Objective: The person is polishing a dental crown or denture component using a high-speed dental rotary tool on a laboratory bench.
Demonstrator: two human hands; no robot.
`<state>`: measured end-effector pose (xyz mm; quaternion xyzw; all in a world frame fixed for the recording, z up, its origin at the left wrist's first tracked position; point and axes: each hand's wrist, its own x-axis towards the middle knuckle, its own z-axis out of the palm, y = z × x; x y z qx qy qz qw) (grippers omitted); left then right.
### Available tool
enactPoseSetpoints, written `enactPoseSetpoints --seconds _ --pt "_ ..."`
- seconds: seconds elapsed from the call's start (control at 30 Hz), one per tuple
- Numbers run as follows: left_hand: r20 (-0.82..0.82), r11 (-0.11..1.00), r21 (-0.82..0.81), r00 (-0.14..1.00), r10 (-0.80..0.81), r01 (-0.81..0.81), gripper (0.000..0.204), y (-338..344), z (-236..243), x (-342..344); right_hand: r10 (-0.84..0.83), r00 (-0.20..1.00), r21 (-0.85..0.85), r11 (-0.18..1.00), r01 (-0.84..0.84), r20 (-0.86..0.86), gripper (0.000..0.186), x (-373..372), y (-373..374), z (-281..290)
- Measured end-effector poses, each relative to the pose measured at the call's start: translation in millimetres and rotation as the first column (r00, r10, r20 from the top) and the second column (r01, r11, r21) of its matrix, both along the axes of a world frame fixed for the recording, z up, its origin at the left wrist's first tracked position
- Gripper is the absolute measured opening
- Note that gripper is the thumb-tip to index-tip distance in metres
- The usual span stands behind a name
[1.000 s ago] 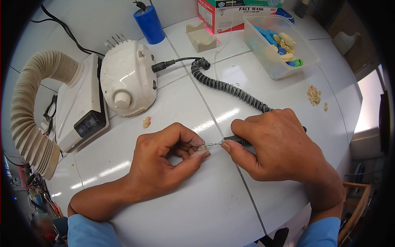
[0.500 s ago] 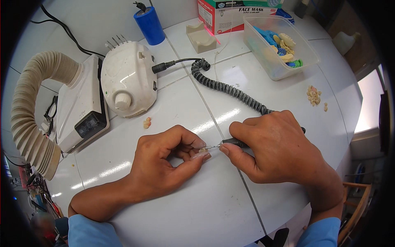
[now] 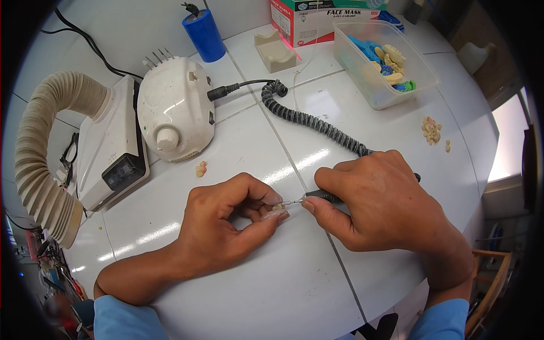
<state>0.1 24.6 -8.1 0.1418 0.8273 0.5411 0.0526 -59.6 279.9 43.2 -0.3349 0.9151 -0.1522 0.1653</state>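
A white tiled worktable (image 3: 294,294) carries the whole setup, and everything on it looks ready and running rather than packed away. At the far left a ribbed beige extraction hose (image 3: 42,164) curves down beside a white box-shaped suction unit (image 3: 110,153), and next to that sits the rounded white micromotor control unit (image 3: 173,110) with its dial facing the person. From its side a black coiled cable (image 3: 317,122) runs across the table to the black handpiece (image 3: 326,196), which the right hand (image 3: 385,204) grips like a pen, fingers wrapped tight around the barrel. The left hand (image 3: 226,224) is pinched closed, thumb against fingertips, on a small pale tooth-like piece (image 3: 277,208) held just above the tabletop between the two hands; the thin metal bur (image 3: 292,202) at the handpiece tip is at or touching that piece. Judged from this, the trimming of this one piece is under way and not finished. A clear plastic tub (image 3: 391,59) at the back holds blue and cream dental casts, a small heap of pale pieces (image 3: 432,129) lies at the right, and another pale bit (image 3: 200,168) sits by the control unit; whether those are done or waiting cannot be told.
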Motion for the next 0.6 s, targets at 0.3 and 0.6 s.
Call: enactPoseSetpoints --seconds 0.3,0.6 --pt "0.014 1.0 0.009 1.0 0.007 -0.007 0.02 -0.1 -1.1 0.7 0.004 1.0 0.023 1.0 -0.004 -0.002 0.042 -0.4 0.3 0.4" --pt "0.001 1.0 -0.015 1.0 -0.006 0.006 0.02 0.5 1.4 0.4 0.009 1.0 0.027 1.0 -0.009 0.019 0.043 -1.1 0.6 0.8"
